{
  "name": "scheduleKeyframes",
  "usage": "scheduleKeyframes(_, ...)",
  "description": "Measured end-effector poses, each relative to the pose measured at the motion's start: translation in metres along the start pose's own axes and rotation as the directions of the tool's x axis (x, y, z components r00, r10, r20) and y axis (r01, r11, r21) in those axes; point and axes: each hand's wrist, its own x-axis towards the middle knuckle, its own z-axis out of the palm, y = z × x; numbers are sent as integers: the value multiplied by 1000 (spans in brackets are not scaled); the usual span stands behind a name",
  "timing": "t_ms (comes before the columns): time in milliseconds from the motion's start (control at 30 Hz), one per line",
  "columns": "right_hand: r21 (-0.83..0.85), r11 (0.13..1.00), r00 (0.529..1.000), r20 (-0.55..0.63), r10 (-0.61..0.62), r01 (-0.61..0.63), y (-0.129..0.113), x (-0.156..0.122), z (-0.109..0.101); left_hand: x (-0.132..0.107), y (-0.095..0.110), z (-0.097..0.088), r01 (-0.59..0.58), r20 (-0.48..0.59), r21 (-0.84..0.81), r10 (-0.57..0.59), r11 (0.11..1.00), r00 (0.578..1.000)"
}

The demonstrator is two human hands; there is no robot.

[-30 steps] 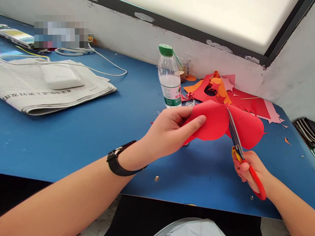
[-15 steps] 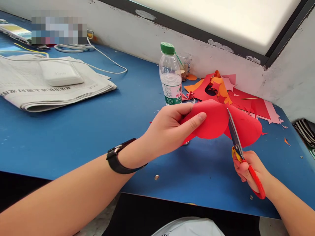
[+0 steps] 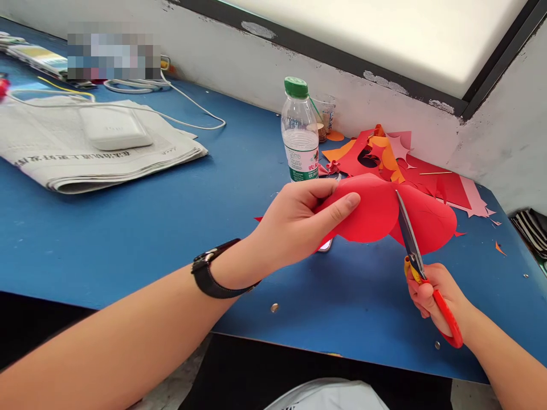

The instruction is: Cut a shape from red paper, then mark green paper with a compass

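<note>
Pinched between the thumb and fingers of my left hand is a sheet of red paper with rounded lobes, raised above the blue table. My right hand grips a pair of scissors by red and yellow handles. The blades point up and lie at the notch between the left lobe and the right lobe. They look closed or nearly so. Part of the paper behind my left fingers is hidden. A phone-like edge shows just under the paper.
Behind my left hand stands a water bottle with a green cap. Red, orange and pink paper scraps are heaped by the wall. A folded newspaper bearing a white box and a white cable lie left on the blue table.
The whole view has shifted slightly, so things at the left appear further right. A red thing has come in at the far left edge. Hands, paper and scissors keep nearly the same pose.
</note>
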Motion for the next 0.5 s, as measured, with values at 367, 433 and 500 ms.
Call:
scheduleKeyframes(367, -26, 1000, 1000, -8, -15, 15, 2, 0, 0, 3, -3, -2, -9, -19, -21, 9, 1000, 1000)
scheduleKeyframes(433, -22, 999, 1000, -16, -26, 25, 3, 0, 0, 3, -3, -1, -11, -27, -3, 10, 1000, 1000)
scheduleKeyframes(500, -28, 999, 999, -21, -39, 39, 4, 0, 1, 3, -2, -1, -21, -32, 18, 21, 1000, 999)
